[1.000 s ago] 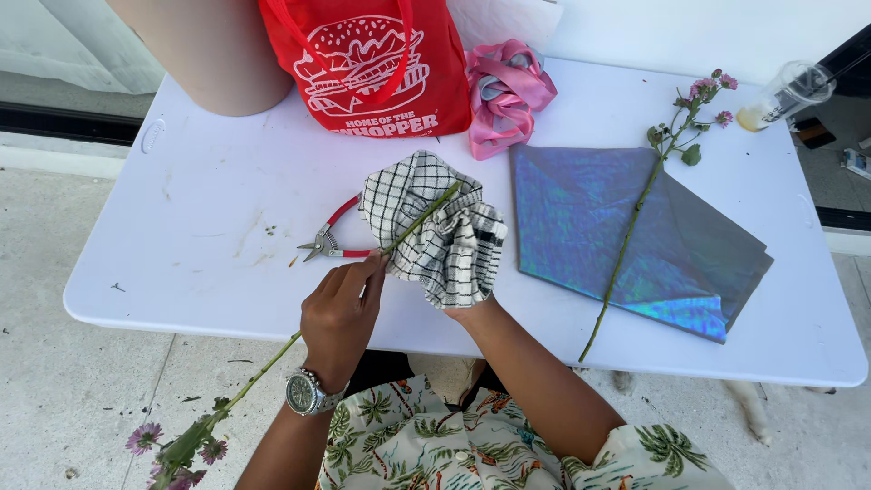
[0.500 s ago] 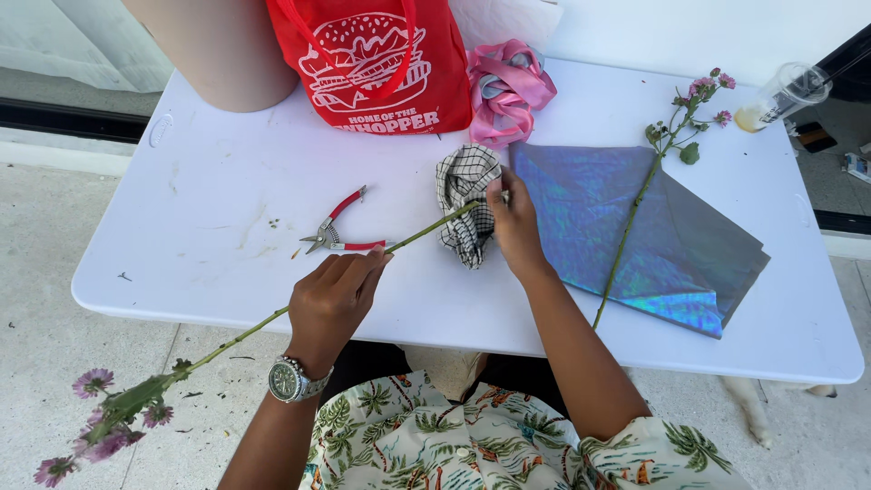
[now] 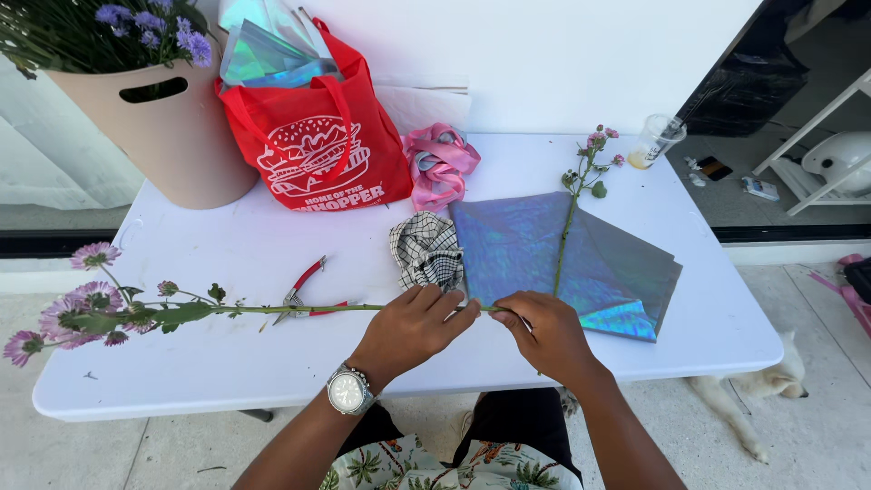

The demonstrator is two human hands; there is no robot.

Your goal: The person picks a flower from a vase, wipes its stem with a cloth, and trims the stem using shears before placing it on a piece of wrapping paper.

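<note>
Gripping a long flower stem (image 3: 272,309) at its cut end, both hands low over the white surface (image 3: 227,372). Left hand (image 3: 413,328), watch on the wrist, fingers (image 3: 445,304) closed around the stem; right hand (image 3: 544,328) pinching the very tip, fingers (image 3: 508,315) curled tight. Stem held level just above the surface, purple blooms (image 3: 77,313) hanging past its left edge. Red-handled pruners (image 3: 304,292) lying under the stem, seemingly not touching it. Checked cloth (image 3: 426,251) bunched just beyond the hands, beside iridescent wrapping sheets (image 3: 599,272) carrying a second, thinner flower stem (image 3: 572,218). Red tote bag (image 3: 313,136), pink ribbon (image 3: 440,163) and a beige bucket (image 3: 163,136) of flowers at the back.
</note>
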